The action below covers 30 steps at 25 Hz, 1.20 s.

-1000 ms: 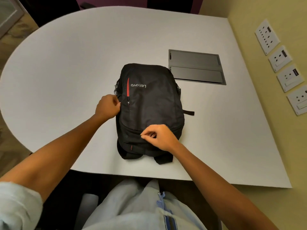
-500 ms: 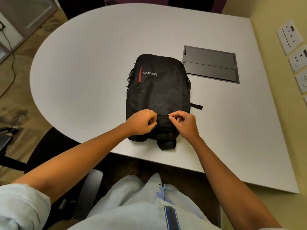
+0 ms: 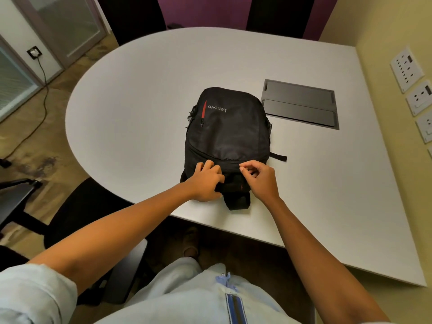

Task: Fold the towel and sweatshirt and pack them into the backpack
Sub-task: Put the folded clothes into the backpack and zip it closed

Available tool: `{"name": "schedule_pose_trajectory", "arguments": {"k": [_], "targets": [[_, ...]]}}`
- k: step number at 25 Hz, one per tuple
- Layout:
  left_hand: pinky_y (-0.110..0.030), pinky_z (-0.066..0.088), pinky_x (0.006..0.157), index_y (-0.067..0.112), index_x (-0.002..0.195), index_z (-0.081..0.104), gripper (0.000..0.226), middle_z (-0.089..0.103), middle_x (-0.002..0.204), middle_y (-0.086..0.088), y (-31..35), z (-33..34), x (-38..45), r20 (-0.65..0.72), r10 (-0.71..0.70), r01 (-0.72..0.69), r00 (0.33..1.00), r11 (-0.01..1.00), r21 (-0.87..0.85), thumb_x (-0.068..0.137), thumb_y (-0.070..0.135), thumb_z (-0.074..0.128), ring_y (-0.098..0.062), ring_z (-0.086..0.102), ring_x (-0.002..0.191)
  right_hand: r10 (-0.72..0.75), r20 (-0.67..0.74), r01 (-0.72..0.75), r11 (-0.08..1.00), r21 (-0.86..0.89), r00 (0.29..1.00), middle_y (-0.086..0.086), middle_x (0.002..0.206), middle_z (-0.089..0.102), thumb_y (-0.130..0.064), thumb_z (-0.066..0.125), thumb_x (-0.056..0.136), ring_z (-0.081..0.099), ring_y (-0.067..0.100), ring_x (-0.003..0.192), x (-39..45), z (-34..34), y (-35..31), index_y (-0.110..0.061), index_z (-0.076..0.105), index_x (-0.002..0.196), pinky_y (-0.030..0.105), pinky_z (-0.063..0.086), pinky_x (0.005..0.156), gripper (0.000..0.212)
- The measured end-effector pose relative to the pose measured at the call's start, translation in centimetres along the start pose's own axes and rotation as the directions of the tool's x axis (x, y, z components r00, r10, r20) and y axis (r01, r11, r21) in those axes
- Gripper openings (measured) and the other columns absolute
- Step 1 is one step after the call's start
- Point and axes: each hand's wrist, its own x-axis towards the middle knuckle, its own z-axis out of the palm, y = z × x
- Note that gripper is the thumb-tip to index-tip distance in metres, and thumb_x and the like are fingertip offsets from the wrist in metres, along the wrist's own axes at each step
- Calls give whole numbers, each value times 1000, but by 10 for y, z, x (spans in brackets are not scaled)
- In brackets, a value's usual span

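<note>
Nearest, at the bottom edge of the frame, a pale blue garment [image 3: 187,298] with a blue zip covers the person's front, and two bare forearms reach up from the lower corners toward the middle of the picture. Just above them, at the near edge of the white table [image 3: 140,94], the left hand [image 3: 207,181] sits on the lower left end of the black backpack [image 3: 228,132], its fingers curled and gripping the dark fabric there. Just beside it to the right, the right hand [image 3: 260,178] has its thumb and forefinger pressed together in a pinch at the zip line that runs across the bag's lower part; whatever small piece they hold is too small to make out. The backpack lies flat in the centre of the frame, looks closed, and bears a red stripe and upside-down lettering near its far end, while a black strap [image 3: 278,157] sticks out on its right side. Farther back and to the right, a grey hatch [image 3: 300,104] is set flush into the tabletop, near the bag but apart from it. On the yellow wall at the right edge are white sockets [image 3: 406,71]. A black chair [image 3: 77,211] stands at lower left, and a cable [image 3: 39,94] trails over the floor at upper left.
</note>
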Motion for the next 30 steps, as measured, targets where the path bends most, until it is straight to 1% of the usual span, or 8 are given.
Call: {"name": "schedule_pose_trajectory", "arguments": {"k": [3, 7, 10, 13, 16, 21, 26, 30], "targets": [[-39, 18, 109, 19, 117, 66, 34, 52, 122, 3, 9, -18, 4, -93, -26, 9, 995, 984, -178, 89, 38, 69, -22, 32, 126, 36, -134, -29, 998, 58, 990, -13, 87, 71, -31, 55, 101, 66, 4, 80, 0, -9, -7, -24, 67, 111, 16, 53, 69, 17], [-34, 28, 106, 22, 96, 66, 21, 56, 106, 12, 37, -55, 13, -237, 2, -103, 971, 904, -415, 83, 33, 78, -15, 44, 116, 32, -322, 3, 994, 109, 946, -10, 92, 69, -31, 44, 105, 65, 2, 87, 6, -27, -21, -23, 60, 118, 10, 48, 76, 22], [-31, 51, 91, 13, 89, 68, 19, 63, 97, 6, 60, -86, 24, -352, -30, -216, 935, 740, -637, 80, 22, 82, -10, 61, 93, -19, -424, 93, 984, 154, 906, -3, 98, 68, -24, 42, 106, 63, 3, 94, 19, -50, -41, -16, 54, 122, 6, 43, 82, 22], [-22, 55, 83, 14, 90, 69, 15, 66, 98, 1, 81, -125, 36, -392, -125, -244, 911, 603, -759, 82, 21, 80, -11, 66, 90, -82, -483, 171, 975, 143, 872, 1, 106, 67, -24, 43, 105, 62, 4, 100, 39, -82, -61, -14, 53, 122, 12, 48, 86, 23], [-29, 59, 84, 8, 93, 70, 16, 71, 97, -8, 96, -164, 54, -395, -262, -264, 881, 420, -868, 84, 17, 79, -20, 71, 91, -104, -531, 198, 972, 123, 841, 1, 111, 65, -28, 47, 104, 60, 5, 102, 58, -112, -80, -13, 57, 119, 10, 47, 83, 23], [-41, 59, 91, 7, 89, 74, 10, 71, 104, -14, 107, -215, 91, -366, -421, -339, 830, 141, -930, 83, 14, 79, -27, 71, 98, -165, -571, 284, 951, 125, 804, -3, 101, 64, -20, 54, 101, 59, -1, 93, 72, -139, -106, -11, 61, 108, 10, 46, 80, 13], [-23, 58, 79, 1, 103, 74, 18, 69, 115, -13, 118, -243, 111, -327, -436, -383, 838, -44, -923, 89, 12, 74, -25, 69, 105, -256, -541, 336, 941, 52, 801, -7, 104, 63, -25, 64, 95, 61, 15, 105, 83, -145, -110, -18, 64, 103, 36, 51, 94, 11], [-28, 59, 80, -2, 105, 74, 26, 66, 122, -19, 114, -247, 122, -293, -415, -396, 862, -187, -899, 85, 14, 78, -27, 70, 104, -257, -520, 320, 947, 35, 814, -7, 106, 64, -23, 70, 90, 59, 10, 108, 98, -161, -118, -14, 69, 97, 28, 48, 97, 11]]}}
